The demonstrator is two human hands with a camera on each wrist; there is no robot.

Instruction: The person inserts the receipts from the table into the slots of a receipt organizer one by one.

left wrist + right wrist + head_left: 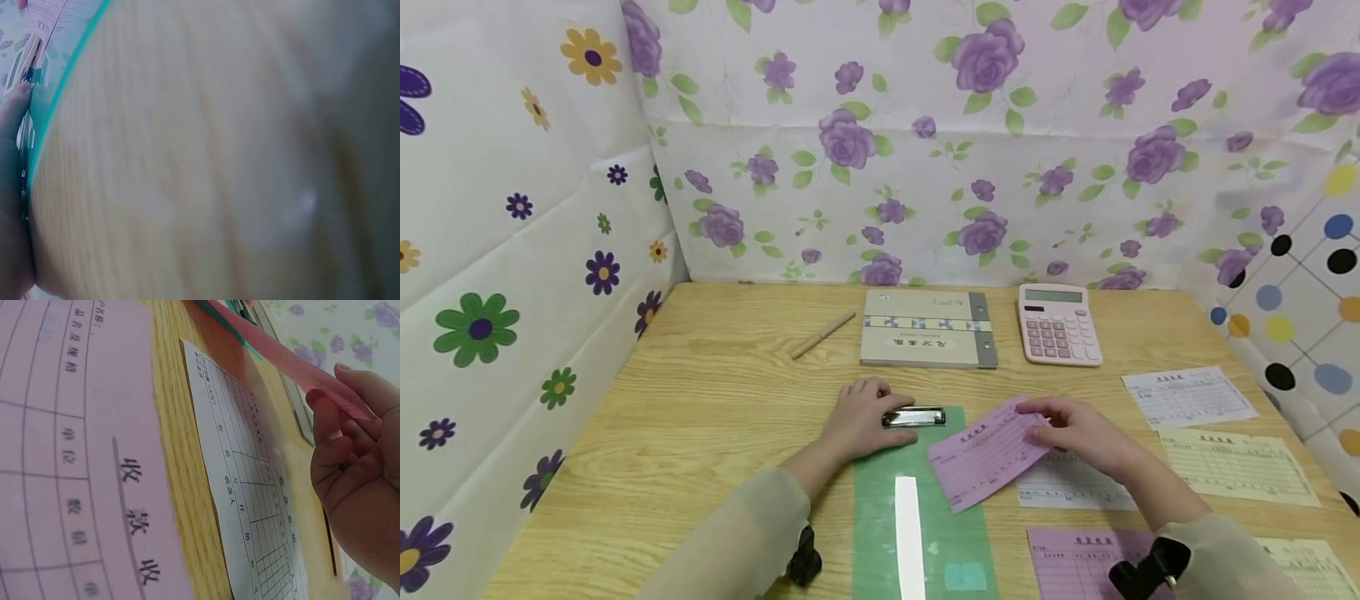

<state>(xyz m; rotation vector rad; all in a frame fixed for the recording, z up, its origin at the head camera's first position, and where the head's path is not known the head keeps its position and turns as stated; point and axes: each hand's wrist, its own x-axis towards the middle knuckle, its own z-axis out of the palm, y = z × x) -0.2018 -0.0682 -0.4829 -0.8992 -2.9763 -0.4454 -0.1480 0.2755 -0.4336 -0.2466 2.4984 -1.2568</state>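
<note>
In the head view, a green clipboard (880,517) with a metal clip (917,416) lies on the wooden table. My left hand (865,421) holds its top left corner, with index finger and thumb on either side of the clip's left end. Over the clipboard's right edge, my right hand (1078,433) pinches a pink receipt slip (981,454) by its right end, between thumb and fingers. That slip is tilted and partly raised. Beneath it a white slip (1067,483) is partly covered; the right wrist view shows this white slip (237,469) and a nearer pink slip (81,444).
At the back stand a pink calculator (1078,343), a beige ledger book (917,354) and a thin wooden stick (823,336). More slips lie at right: a white one (1187,398), a yellow one (1236,467) and a pink one (1082,546). Patterned cloth walls enclose the table.
</note>
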